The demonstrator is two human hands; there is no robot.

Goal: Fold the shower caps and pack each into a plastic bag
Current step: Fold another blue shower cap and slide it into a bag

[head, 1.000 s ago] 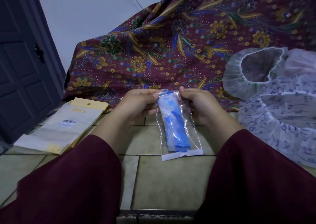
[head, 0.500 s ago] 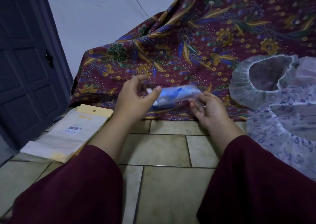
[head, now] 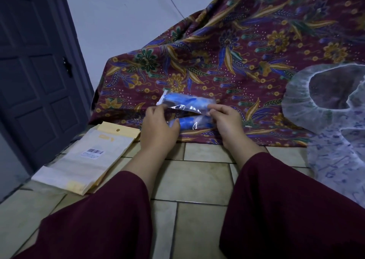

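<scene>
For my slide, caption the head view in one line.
Both hands, left hand and right hand, hold a bagged blue shower cap over a second packed one on the patterned cloth.

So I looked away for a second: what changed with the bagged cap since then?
The bagged cap went from hanging upright over the tiles to lying sideways, carried forward onto the batik cloth above a second packed bag. Left hand and right hand pinch its ends. Loose shower caps and envelopes stayed put.

Your glossy clear plastic bag (head: pixel 187 108), printed matt cloth (head: pixel 237 57), smooth glazed floor tiles (head: pixel 197 179), paper envelopes (head: pixel 88 160).
</scene>
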